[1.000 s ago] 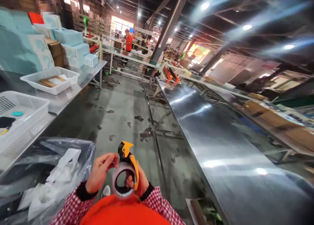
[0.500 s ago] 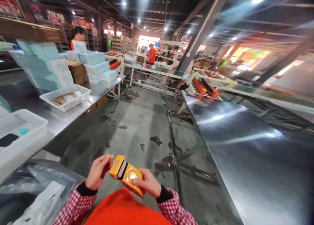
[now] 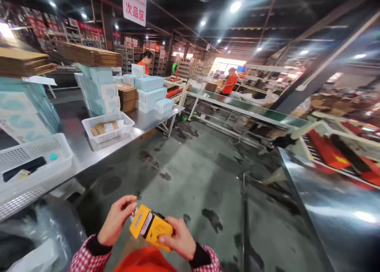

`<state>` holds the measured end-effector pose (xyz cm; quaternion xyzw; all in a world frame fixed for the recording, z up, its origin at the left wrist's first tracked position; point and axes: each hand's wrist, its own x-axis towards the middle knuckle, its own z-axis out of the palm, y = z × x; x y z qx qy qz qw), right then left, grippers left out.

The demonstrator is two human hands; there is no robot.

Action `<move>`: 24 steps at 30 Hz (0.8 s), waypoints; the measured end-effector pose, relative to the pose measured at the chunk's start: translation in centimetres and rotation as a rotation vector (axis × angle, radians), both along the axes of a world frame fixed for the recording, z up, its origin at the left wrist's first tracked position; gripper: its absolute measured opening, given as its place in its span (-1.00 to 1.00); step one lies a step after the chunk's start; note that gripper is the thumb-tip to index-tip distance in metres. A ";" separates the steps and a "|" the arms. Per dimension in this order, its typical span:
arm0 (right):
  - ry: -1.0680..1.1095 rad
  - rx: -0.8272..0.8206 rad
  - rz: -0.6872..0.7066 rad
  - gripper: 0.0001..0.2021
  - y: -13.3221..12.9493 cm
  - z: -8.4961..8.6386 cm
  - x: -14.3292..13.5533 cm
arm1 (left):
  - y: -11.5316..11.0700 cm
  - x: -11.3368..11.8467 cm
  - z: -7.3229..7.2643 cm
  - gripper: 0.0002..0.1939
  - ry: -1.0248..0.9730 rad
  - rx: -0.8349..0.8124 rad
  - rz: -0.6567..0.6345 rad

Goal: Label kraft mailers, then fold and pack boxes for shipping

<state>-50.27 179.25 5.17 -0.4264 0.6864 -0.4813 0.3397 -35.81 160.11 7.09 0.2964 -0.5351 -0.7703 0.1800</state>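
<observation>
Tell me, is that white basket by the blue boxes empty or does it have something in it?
Not empty. The white basket on the steel table holds a few flat brown cardboard pieces and a white slip.

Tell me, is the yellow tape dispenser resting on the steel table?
No, the yellow tape dispenser is held in the air between the left hand and the right hand, above the floor and apart from the steel table.

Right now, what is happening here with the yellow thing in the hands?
A person in red checked sleeves holds a yellow tape dispenser in front of the body. The right hand grips its body, and the left hand pinches at its front end. They stand in an aisle beside a steel table with a white basket and pale blue boxes. Two people in orange work farther back.
</observation>
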 end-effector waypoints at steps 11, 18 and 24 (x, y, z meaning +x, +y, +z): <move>-0.098 -0.078 0.000 -0.53 -15.7 0.4 -15.6 | -15.7 -13.9 1.8 -0.68 0.034 -0.396 -0.032; -0.659 -0.131 -0.124 -0.44 -23.8 -3.1 -19.9 | -22.2 -20.0 5.5 -0.70 0.064 -0.412 -0.192; -0.957 0.020 -0.144 -0.46 -29.9 -4.5 -21.7 | -27.0 -24.7 4.7 -0.67 0.069 0.012 -0.068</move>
